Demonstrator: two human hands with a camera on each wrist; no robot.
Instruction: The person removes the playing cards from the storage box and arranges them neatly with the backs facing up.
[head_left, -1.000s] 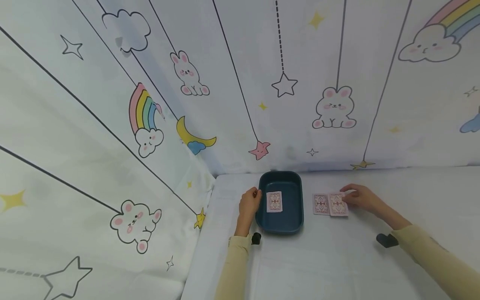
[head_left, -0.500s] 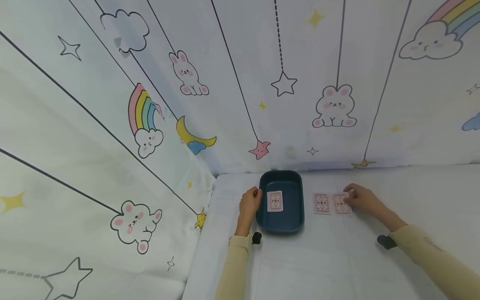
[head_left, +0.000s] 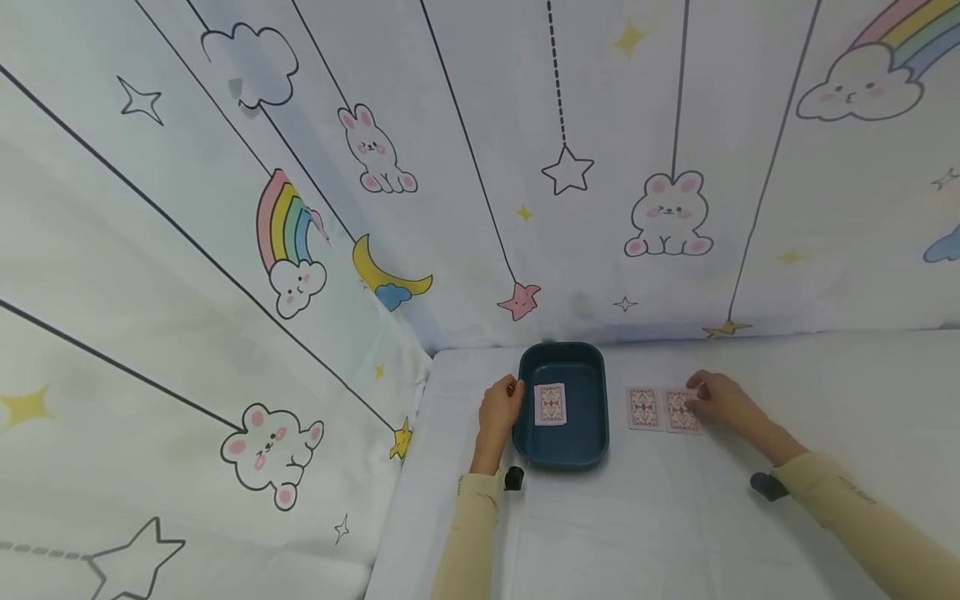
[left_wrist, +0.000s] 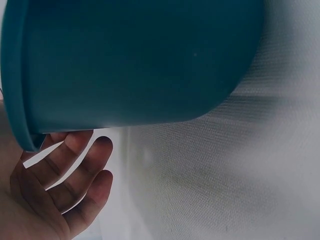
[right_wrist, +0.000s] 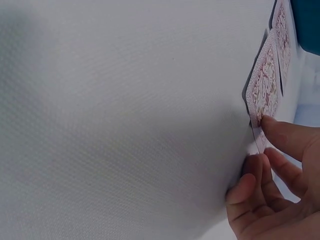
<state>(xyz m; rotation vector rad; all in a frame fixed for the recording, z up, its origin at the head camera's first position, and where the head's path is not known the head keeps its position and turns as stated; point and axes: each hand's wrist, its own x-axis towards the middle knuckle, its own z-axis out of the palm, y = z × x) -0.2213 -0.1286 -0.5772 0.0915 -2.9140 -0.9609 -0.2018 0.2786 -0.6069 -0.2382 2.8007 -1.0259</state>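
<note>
Tray point(head_left: 587, 437) in downward head view, close wrist views

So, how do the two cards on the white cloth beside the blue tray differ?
The left card lies nearer the tray; the right card lies farther from it. No hand touches the left card, while the right hand touches the right card. In the head view, the left card shows whole, whereas the hand covers part of the right card. Both show reddish patterned backs.
</note>
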